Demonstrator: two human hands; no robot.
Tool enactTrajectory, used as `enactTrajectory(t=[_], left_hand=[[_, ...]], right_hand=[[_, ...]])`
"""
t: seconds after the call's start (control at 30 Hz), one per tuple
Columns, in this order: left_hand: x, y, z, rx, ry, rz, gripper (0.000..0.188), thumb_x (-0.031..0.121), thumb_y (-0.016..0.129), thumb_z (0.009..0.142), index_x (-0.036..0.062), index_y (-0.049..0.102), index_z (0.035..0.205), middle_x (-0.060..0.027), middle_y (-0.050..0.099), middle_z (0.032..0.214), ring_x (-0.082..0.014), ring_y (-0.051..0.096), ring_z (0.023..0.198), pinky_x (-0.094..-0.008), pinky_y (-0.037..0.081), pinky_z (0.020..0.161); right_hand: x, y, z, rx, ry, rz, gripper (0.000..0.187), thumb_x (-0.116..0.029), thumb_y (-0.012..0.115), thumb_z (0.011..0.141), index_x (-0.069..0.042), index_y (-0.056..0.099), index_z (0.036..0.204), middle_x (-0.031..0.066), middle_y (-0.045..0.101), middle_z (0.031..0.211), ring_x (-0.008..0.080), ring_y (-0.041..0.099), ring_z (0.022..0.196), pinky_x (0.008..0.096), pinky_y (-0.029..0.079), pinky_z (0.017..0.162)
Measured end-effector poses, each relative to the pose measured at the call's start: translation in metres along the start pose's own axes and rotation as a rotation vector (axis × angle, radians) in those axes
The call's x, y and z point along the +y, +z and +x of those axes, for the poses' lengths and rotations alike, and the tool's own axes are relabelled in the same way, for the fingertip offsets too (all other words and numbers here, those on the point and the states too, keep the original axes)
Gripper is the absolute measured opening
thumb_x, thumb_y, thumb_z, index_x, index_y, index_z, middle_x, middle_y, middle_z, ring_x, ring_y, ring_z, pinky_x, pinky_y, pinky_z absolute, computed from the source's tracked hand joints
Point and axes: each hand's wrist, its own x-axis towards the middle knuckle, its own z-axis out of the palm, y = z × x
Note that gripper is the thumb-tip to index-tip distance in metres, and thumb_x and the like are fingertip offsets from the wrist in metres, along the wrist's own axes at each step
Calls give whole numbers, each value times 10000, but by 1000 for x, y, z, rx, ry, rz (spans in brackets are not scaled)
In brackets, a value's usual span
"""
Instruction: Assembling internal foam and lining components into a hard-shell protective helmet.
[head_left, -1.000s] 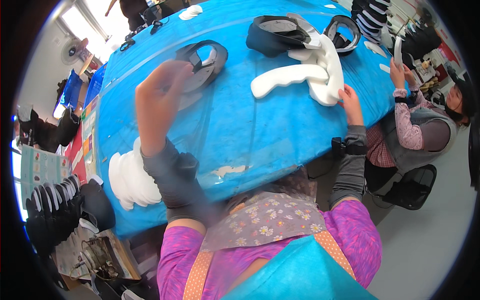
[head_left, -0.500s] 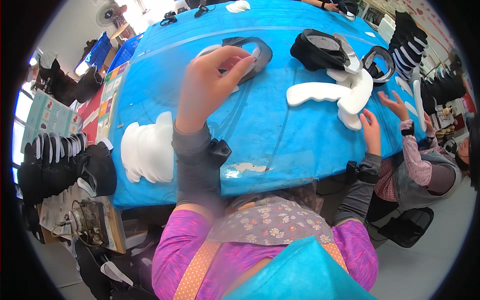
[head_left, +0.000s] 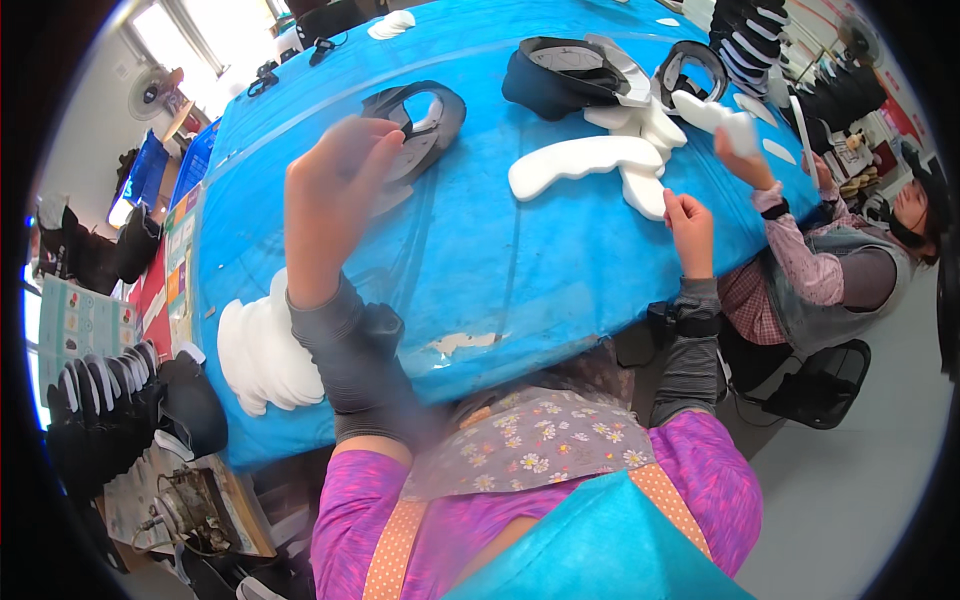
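Note:
My right hand (head_left: 690, 235) has its thumb and fingertips closed at the lower end of a white curved foam pad (head_left: 643, 192). That pad lies in a loose pile with others, including a long wavy white pad (head_left: 580, 165). My left hand (head_left: 335, 195) is raised over the table's left side, blurred by motion. Its fingers overlap the near side of a dark grey ring-shaped padded piece (head_left: 450, 128); whether they grip it is unclear. Behind the pile sits a black padded piece with a grey lining (head_left: 530, 85), beside a smaller black ring (head_left: 715, 65).
A fanned stack of white pads (head_left: 255, 345) lies near my left forearm. At the right, a seated co-worker (head_left: 840, 245) holds up a white pad (head_left: 738, 132). Black padded pieces (head_left: 190, 405) stand at the left, above a metal device (head_left: 185, 505). Blue sheeting (head_left: 470, 260) covers the table.
The view has swung, so table things sit further left. My right fingers have closed at a pad's end. The co-worker's hand now holds a white pad. My left hand stays near the ring.

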Motion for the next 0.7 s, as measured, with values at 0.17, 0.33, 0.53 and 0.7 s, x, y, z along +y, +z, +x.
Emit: enactTrajectory(t=[0.17,0.33,0.53,0.7], left_hand=[[2,3,-2,-20,-5,35,206,123,695,957,-13,720,1110,-101,747,932,-133,702,863,-265,557,802],[10,8,-2,10,-4,-42,171,156,704,922,10,723,1008,-69,678,837,-92,645,726,-246,501,649],[1,-8,-5,83,58,-15,168,164,720,915,22,730,1005,-59,699,815,-80,638,718,-233,486,623],[2,-19,-7,141,47,-40,168,174,725,916,39,738,1015,-69,721,797,-101,665,718,-234,497,629]], right_hand=[[-56,27,36,-151,-285,-112,264,-246,711,922,14,662,922,31,661,802,88,560,720,258,459,651],[-24,45,143,-87,-450,-444,372,-235,738,860,-30,633,1152,142,674,1065,261,653,920,386,523,825],[-28,88,194,29,-454,-922,383,-275,772,814,-101,674,1141,175,672,1133,369,651,1037,470,521,914],[-42,95,216,13,-516,-820,253,-309,660,891,-79,740,959,180,694,982,396,649,950,512,496,810]])
